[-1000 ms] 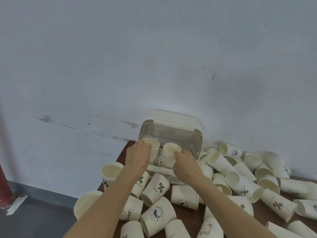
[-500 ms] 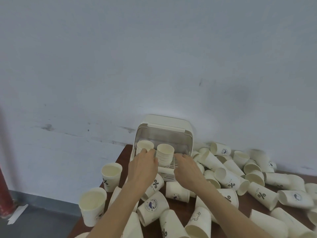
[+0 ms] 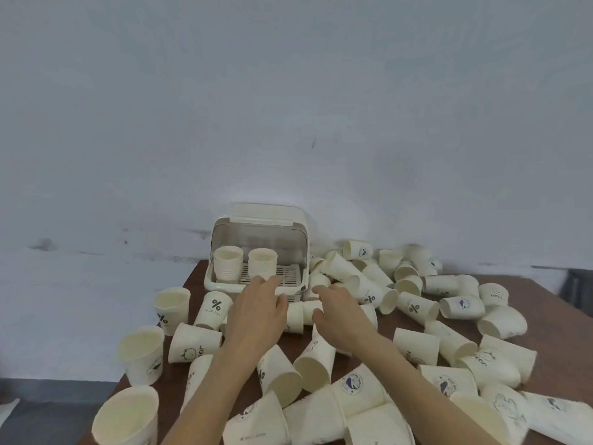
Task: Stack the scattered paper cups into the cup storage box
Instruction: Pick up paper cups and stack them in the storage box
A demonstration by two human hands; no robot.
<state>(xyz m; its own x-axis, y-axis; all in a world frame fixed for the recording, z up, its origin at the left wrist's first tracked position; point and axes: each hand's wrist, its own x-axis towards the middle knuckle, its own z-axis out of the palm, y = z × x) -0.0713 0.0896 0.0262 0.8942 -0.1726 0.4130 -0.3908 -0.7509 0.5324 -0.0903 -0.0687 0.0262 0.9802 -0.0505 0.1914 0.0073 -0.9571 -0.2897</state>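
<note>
1. Upright paper cups stand along the bench's left edge.
2. The cup storage box, lid up at the back edge, holds two cup stacks.
3. The left hand hovers before it, fingers loose, empty.
4. The right hand, relaxed, is over the tipped cups scattered rightward.

Both my bare forearms reach forward, nearly parallel. My left hand is palm down, fingers relaxed and slightly spread. Just beside it, my right hand is palm down too, fingers loosely bent, holding nothing.
</note>
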